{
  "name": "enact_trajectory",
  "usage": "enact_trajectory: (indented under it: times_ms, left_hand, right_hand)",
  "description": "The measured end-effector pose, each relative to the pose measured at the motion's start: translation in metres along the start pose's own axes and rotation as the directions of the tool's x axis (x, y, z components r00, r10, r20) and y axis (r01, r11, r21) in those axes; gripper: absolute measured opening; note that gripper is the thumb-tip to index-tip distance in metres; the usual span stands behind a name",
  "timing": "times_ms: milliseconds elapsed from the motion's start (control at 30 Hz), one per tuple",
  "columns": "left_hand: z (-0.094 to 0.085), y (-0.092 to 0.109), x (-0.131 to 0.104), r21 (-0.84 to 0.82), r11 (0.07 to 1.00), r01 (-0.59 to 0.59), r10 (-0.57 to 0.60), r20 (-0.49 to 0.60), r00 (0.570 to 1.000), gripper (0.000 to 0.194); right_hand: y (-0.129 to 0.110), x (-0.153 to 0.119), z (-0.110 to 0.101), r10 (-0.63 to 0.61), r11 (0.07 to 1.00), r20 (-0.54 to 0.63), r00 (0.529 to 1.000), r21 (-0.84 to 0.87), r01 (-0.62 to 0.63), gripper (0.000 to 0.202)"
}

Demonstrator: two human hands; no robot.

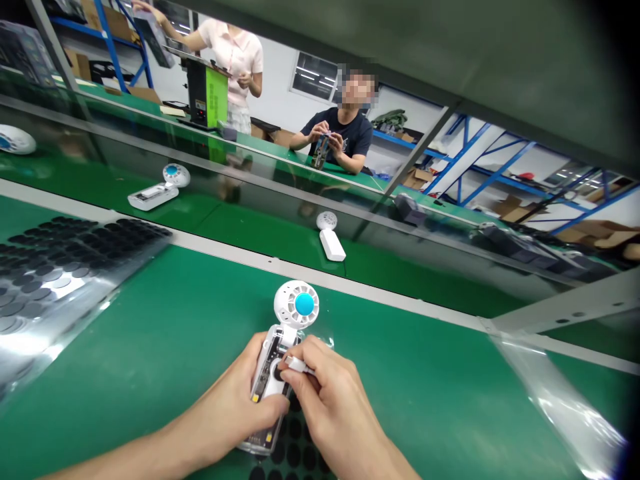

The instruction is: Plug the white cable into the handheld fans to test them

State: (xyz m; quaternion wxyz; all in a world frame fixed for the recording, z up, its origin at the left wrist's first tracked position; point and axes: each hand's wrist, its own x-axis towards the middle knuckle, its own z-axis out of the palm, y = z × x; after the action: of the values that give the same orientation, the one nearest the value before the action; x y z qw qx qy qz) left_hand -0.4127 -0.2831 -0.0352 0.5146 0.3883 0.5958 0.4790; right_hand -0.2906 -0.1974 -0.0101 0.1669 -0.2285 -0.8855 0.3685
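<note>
A small white handheld fan (297, 304) with a blue hub lies at the centre, its clear-covered body showing electronics. My left hand (250, 400) is wrapped round the body, thumb across its front. My right hand (327, 387) pinches a white cable plug (299, 364) over the body's middle. Beside those fingertips is a black round piece on the body; whether they also grip it is hidden. Under the fan and my right hand lies a sheet of black round stickers (295, 450).
More black discs on clear sheets (45, 280) lie at the left. Beyond the white rail (240, 257), fans (332, 244) (154, 195) rest on a green belt. Two people stand or sit across the line. Clear film (565, 407) lies at the right.
</note>
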Motion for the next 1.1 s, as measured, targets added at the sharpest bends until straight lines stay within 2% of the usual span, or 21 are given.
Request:
enact_trajectory:
  times_ms: [133,300,500,700,800,900,967,1100]
  left_hand:
    - [0.0,0.0,0.001,0.002,1.0,0.008,-0.008,-0.001,1.0,0.048]
    - [-0.001,0.0,0.001,-0.004,1.0,0.004,-0.005,-0.01,1.0,0.046]
    - [-0.003,-0.011,0.0,-0.154,0.984,-0.084,0.09,0.03,0.996,0.036]
    - [-0.004,-0.022,0.002,-0.212,0.974,-0.084,0.086,0.001,0.996,0.032]
    - [-0.003,-0.022,0.002,-0.188,0.977,-0.099,0.093,-0.04,0.995,0.03]
    - [-0.001,-0.019,0.003,-0.186,0.98,-0.062,0.047,-0.084,0.995,0.03]
    - [0.0,-0.017,0.003,-0.201,0.979,-0.037,0.019,-0.092,0.996,0.029]
    - [0.002,-0.013,0.0,-0.22,0.974,-0.06,0.041,-0.09,0.995,0.027]
  right_hand:
    - [-0.001,0.001,0.0,-0.006,1.0,0.002,1.0,-0.012,0.006,0.015]
    - [-0.002,0.0,0.003,-0.02,0.999,-0.056,0.998,-0.037,0.018,0.017]
    - [0.001,-0.009,0.007,-0.155,0.988,-0.087,0.984,-0.025,0.153,0.024]
    - [0.003,-0.012,0.008,-0.218,0.976,-0.096,0.971,0.006,0.219,0.035]
    - [0.005,-0.012,0.01,-0.239,0.971,-0.101,0.966,-0.003,0.24,0.038]
    - [0.005,-0.013,0.012,-0.238,0.971,-0.079,0.968,-0.015,0.237,0.039]
    - [0.006,-0.014,0.014,-0.24,0.97,-0.069,0.968,-0.047,0.238,0.039]
    - [0.008,-0.017,0.015,-0.275,0.956,-0.076,0.958,-0.122,0.265,0.039]
